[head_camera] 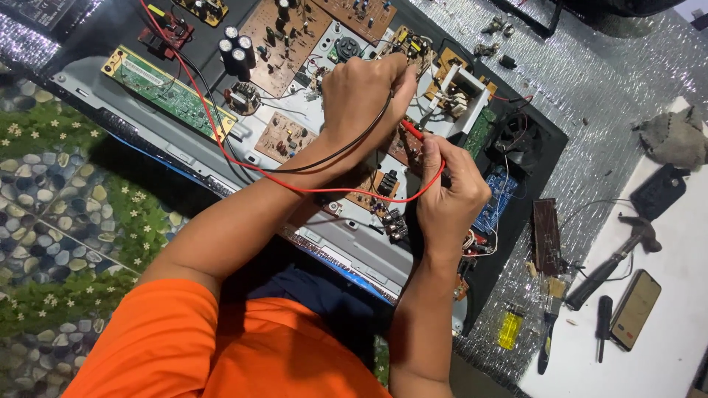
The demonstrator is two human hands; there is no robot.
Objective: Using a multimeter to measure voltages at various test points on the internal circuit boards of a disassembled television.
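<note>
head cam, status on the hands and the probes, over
Left hand grips the black probe, tip hidden among the boards. Right hand pinches the red probe on the circuit boards. Red wire loops across the left forearm.

Bare-armed person in an orange short-sleeved shirt

The orange shirt is plain, loose cloth without print, its short sleeve ending above the elbow with soft folds across the shoulder and chest. Dark blue clothing shows below the shirt at the lap. Both forearms are bare, with no watch, bracelet or glove on them. The left hand and right hand carry no rings that can be seen, and the fingernails are short.
</note>
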